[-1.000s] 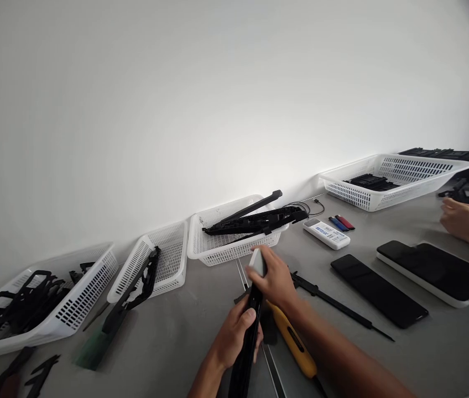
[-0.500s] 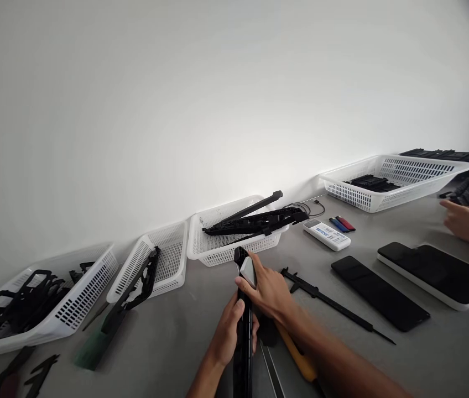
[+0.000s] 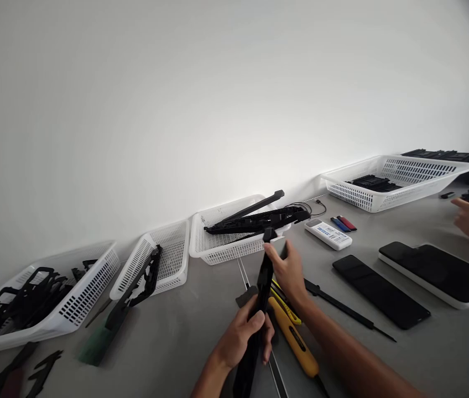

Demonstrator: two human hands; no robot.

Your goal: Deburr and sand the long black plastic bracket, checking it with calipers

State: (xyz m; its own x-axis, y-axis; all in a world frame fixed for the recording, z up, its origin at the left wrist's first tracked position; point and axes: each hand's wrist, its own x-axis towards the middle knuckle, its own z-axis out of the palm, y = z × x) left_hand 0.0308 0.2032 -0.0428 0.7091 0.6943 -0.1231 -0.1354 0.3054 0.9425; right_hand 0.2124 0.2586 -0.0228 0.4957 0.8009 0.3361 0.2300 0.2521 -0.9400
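Strip (image 3: pixel 265 272) runs away from me, my left hand (image 3: pixel 239 338) wrapped round it lower down, right hand (image 3: pixel 291 272) nearer the far end, gripping a pale block (image 3: pixel 280 243) beside it (can't tell if they touch tbh).

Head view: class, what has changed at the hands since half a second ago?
The long black part has swung its top rightward; the right hand, holding a pale block, moved right and up, uncovering a yellow cutter. The left hand still grips the part; the white baskets stayed put.
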